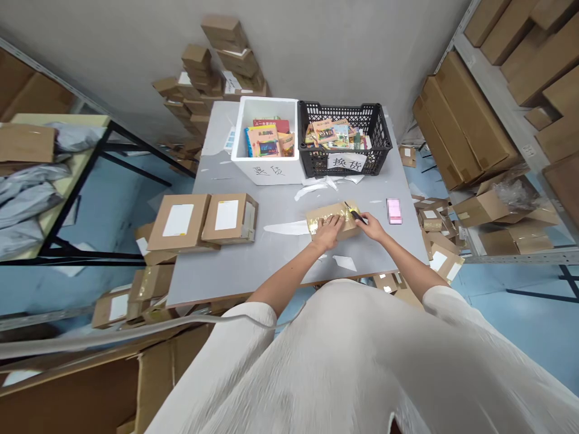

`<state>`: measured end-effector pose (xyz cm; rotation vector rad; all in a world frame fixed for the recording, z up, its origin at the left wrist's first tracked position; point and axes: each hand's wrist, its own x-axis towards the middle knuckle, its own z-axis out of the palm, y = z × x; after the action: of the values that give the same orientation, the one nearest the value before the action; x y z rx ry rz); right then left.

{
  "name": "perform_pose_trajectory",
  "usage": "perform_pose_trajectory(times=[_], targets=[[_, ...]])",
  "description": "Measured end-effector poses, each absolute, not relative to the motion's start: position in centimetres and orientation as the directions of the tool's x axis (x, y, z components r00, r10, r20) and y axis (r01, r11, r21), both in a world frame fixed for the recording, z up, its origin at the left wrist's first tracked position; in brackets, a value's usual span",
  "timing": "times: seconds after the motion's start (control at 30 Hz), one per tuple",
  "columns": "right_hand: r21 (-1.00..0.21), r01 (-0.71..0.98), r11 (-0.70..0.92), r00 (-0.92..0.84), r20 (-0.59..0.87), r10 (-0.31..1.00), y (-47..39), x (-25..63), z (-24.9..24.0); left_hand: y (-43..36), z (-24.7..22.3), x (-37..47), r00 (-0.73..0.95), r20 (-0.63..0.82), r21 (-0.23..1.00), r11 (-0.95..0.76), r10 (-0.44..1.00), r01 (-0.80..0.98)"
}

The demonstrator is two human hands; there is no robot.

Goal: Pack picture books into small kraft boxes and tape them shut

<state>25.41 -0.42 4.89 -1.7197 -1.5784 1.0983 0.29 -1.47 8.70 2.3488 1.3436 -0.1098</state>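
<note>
A small taped cardboard box point(347, 228) lies on the grey table point(280, 259) in front of me. My left hand point(328, 231) rests flat on its top, toward the left side, fingers stretched out. In my right hand point(371, 228) is a yellow and black box cutter point(356, 213), gripped by its handle. The cutter's tip points up and left, over the right part of the box; whether the blade touches the tape is too small to tell. Shiny tape covers much of the box top.
Behind the box stand a white foam bin point(271, 171) and a black crate point(386, 141), both holding books. Two cardboard boxes point(178, 223) sit at the table's left. A phone point(394, 211) lies to the right. Paper scraps point(344, 263) are scattered about. Shelves with cartons flank the table.
</note>
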Motion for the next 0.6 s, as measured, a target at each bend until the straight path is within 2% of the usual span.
perform_pose_trajectory(times=[0.17, 0.37, 0.6], targets=[[-0.856, 0.46, -0.235, -0.008, -0.269, 0.963, -1.0, 24.9, 5.5, -1.4, 9.0, 0.8, 0.526, -0.208, 0.329, -0.447, 0.825, 0.832], [-0.857, 0.369, -0.361, -0.059, -0.409, 0.911, -1.8, 26.3, 6.8, -2.1, 8.8, 1.2, 0.6, -0.189, 0.356, -0.515, 0.778, 0.78], [-0.842, 0.398, -0.363, -0.066, -0.421, 0.904, -2.1, 29.5, 7.9, -2.2, 8.4, 1.8, 0.593, -0.164, 0.375, -0.507, 0.788, 0.777]])
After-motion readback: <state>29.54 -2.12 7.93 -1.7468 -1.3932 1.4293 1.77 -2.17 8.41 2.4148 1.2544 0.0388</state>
